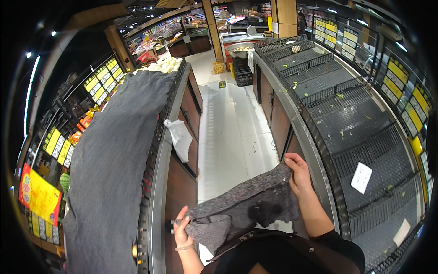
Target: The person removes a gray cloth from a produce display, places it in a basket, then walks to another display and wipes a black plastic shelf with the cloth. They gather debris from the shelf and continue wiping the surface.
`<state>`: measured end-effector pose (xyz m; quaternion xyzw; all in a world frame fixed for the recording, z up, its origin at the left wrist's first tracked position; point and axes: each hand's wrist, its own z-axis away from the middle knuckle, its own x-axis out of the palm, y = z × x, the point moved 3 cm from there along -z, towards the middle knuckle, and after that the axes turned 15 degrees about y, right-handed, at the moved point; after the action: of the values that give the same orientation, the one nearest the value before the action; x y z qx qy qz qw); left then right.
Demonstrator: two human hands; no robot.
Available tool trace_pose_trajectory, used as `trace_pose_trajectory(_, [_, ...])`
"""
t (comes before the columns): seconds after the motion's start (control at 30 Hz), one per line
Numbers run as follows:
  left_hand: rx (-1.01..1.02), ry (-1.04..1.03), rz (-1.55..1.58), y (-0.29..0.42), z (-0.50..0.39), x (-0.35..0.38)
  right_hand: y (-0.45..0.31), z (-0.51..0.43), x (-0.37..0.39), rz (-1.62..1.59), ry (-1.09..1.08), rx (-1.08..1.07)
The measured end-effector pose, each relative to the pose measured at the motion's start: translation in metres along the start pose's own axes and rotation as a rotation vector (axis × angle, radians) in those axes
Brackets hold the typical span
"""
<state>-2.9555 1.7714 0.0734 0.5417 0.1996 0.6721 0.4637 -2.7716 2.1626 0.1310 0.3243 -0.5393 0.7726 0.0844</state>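
Note:
A dark grey felt-like cloth (239,198) is stretched between my two hands, in front of my body and above the aisle floor. My left hand (183,226) pinches its lower left end, where a flap folds over. Its upper right corner is in the fingers of my right hand (299,173), close to the right-hand counter. Damp-looking dark patches show on the cloth's right half. To my left, a large grey cover (119,150) lies over a display counter and hides most of what is beneath it.
White round produce (167,64) shows beyond the cover. A white plastic bag (179,138) hangs on the left counter's edge. Black slatted shelving (349,116) on the right holds leaf scraps and a white card (361,178). A metal bowl (241,51) sits on black crates (243,72) at the aisle's end.

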Motion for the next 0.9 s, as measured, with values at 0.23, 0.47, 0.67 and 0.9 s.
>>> trace_pose_trajectory(0.23, [0.187,-0.071,-0.223,0.035,-0.26,0.147,0.052,-0.206,0.104,-0.098,0.06,-0.01])
trace_pose_trajectory(0.47, [0.369,-0.144,-0.477,0.036,-0.503,0.355,0.035,-0.369,0.178,-0.124,0.11,-0.191])
trace_pose_trajectory(0.67, [0.627,-0.213,-0.558,-0.006,-0.693,0.493,0.054,-0.562,0.223,-0.164,0.098,-0.255])
trace_pose_trajectory(0.9, [0.744,-0.024,-0.575,-0.008,-0.882,0.643,0.041,-0.824,0.354,0.082,0.081,-0.183])
